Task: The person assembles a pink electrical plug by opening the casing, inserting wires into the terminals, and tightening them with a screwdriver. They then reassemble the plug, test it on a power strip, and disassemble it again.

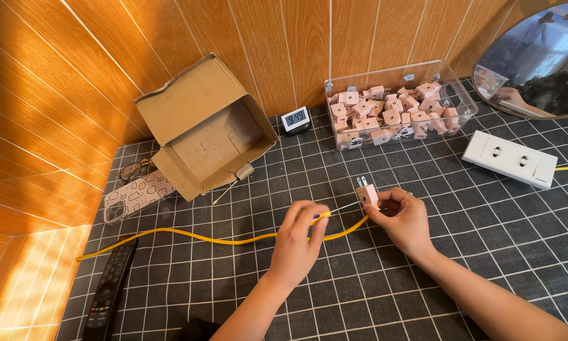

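Gaping cardboard box (208, 129), clear bin (400, 104) behind

Left hand (298, 243): reached in from near edge, fingers pinched together. Right hand (400, 218): entered from near right, fingers curled closed, just beside left.

Near edge: bare tabletop (372, 297) — open passage.
Left: remote control (110, 292), yellow cable (189, 237) across the way.
Back: cardboard box (205, 126), clear bin (400, 104), power strip (510, 159) — blocked.
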